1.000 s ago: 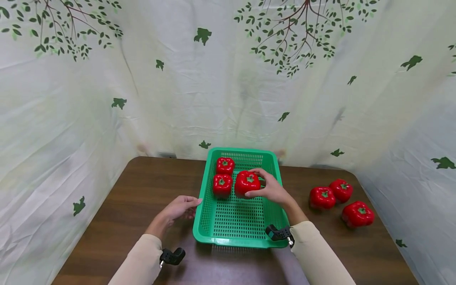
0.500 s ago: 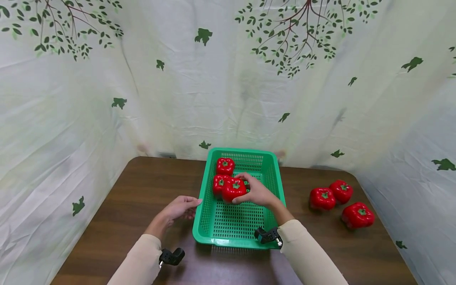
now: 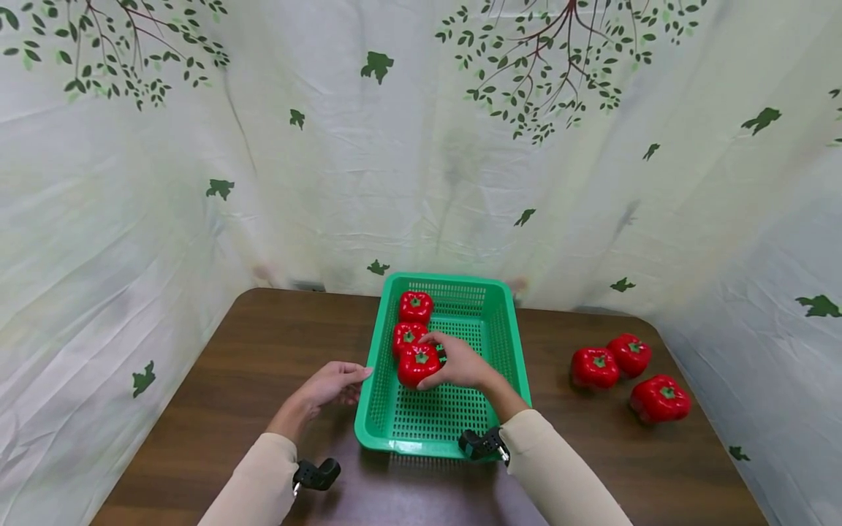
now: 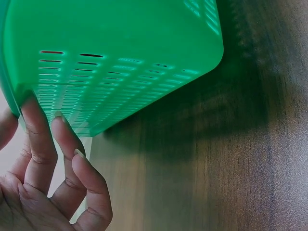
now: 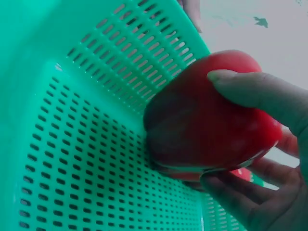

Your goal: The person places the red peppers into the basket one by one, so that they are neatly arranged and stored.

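Observation:
My right hand (image 3: pixel 458 363) grips a red bell pepper (image 3: pixel 417 367) inside the green basket (image 3: pixel 454 442), at its left side. In the right wrist view the thumb lies over the bell pepper (image 5: pixel 202 110), with fingers beneath it. Just behind it in the basket sit two more red bell peppers, a nearer one (image 3: pixel 406 334) partly covered and a farther one (image 3: pixel 416 305). At the basket's left rim, my left hand (image 3: pixel 334 383) pinches the edge between thumb and fingers. The left wrist view has the left hand (image 4: pixel 53 178) against the basket's slotted outer wall (image 4: pixel 120 38).
Three red bell peppers lie on the brown wooden table (image 3: pixel 283 336) to the right: a near one (image 3: pixel 661 399), one by the basket side (image 3: pixel 595 367) and one farther back (image 3: pixel 630 353). A white curtain with leaf prints (image 3: pixel 408 161) hangs behind the table.
My right hand has carried its bell pepper left and toward me, from the basket's middle to the front of the left row. The left hand has stayed at the rim.

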Demonstrator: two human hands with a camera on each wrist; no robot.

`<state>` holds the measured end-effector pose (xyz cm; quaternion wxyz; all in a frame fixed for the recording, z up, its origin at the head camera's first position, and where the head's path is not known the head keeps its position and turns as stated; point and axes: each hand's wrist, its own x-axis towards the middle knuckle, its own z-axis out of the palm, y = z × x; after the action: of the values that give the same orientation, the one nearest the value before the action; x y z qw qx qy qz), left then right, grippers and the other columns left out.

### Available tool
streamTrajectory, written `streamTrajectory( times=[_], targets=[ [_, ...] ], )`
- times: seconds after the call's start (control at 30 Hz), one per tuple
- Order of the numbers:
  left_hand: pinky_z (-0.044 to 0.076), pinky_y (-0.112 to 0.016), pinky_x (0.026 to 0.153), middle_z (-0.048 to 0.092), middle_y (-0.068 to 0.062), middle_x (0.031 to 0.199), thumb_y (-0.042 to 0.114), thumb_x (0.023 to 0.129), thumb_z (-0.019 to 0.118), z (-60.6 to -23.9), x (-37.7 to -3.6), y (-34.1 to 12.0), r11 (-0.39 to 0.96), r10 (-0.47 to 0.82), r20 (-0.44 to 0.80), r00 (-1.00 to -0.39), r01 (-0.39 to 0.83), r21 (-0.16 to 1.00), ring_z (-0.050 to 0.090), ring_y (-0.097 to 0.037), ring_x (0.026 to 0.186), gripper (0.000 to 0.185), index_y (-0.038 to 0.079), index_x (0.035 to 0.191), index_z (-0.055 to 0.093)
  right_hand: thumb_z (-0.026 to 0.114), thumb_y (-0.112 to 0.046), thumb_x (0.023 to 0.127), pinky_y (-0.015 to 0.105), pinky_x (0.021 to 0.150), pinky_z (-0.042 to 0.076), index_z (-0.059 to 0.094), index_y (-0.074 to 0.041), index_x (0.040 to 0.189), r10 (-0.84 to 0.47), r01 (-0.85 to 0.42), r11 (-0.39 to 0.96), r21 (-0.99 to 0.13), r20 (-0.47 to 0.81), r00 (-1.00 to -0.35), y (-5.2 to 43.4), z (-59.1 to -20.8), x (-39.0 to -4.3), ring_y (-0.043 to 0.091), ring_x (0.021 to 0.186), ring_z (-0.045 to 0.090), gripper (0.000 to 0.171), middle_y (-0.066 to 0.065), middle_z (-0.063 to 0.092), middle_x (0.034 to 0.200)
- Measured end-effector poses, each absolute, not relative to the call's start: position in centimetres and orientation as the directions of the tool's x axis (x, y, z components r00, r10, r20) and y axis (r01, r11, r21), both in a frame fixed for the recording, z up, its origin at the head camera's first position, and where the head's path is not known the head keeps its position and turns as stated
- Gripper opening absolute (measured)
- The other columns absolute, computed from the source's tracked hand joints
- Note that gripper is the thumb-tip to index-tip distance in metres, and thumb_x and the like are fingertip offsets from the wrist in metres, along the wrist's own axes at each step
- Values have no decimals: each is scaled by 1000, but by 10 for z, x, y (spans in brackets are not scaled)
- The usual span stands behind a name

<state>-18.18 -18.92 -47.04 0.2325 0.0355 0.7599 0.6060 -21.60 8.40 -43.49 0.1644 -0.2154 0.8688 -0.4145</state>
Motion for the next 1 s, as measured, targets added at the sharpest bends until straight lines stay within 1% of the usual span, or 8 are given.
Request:
streamTrajectory(
  times=[0.23, 0.37, 0.53, 0.73, 0.9, 1.0],
  targets=[
    [51, -36, 74, 66, -2, 79, 32, 98, 57, -473, -182, -190, 268, 333, -303, -893, -219, 938, 60, -18, 74, 37, -3, 104, 67, 85, -12, 70, 38, 81, 52, 52, -7, 127, -521, -243, 591, -769, -135, -843, 74, -436, -212, 27, 111, 51, 66, 11, 56, 123],
    [50, -35, 73, 65, -2, 79, 31, 98, 56, -473, -183, -190, 267, 331, -301, -894, -217, 939, 60, -18, 73, 36, -3, 104, 67, 85, -12, 69, 39, 81, 52, 53, -6, 124, -510, -232, 602, -764, -144, -848, 70, -437, -211, 28, 108, 52, 64, 12, 56, 120],
    [50, -35, 73, 65, -1, 78, 31, 98, 57, -474, -183, -190, 265, 330, -303, -894, -220, 939, 60, -18, 73, 36, -3, 103, 67, 86, -15, 68, 39, 77, 53, 54, -5, 121, -480, -203, 616, -761, -159, -863, 66, -438, -210, 27, 104, 53, 63, 12, 56, 117],
    [51, -35, 74, 66, -2, 79, 32, 97, 57, -474, -183, -190, 263, 333, -308, -891, -226, 938, 61, -18, 74, 36, -2, 102, 67, 88, -17, 66, 40, 78, 52, 55, -2, 124, -450, -190, 646, -739, -168, -877, 63, -437, -209, 28, 105, 53, 68, 12, 57, 117],
    [51, -34, 73, 66, -2, 79, 31, 98, 56, -473, -183, -191, 266, 333, -309, -891, -225, 937, 61, -18, 75, 36, -3, 104, 66, 88, -16, 67, 39, 74, 53, 55, -2, 124, -451, -180, 661, -729, -193, -872, 61, -437, -207, 28, 104, 53, 67, 12, 58, 115],
    [50, -34, 73, 66, -2, 79, 31, 98, 57, -473, -183, -191, 269, 336, -307, -891, -222, 937, 61, -18, 75, 37, -3, 104, 66, 88, -14, 66, 39, 75, 52, 56, -1, 121, -465, -201, 666, -718, -190, -865, 59, -438, -206, 27, 102, 53, 65, 12, 58, 112]
  ],
)
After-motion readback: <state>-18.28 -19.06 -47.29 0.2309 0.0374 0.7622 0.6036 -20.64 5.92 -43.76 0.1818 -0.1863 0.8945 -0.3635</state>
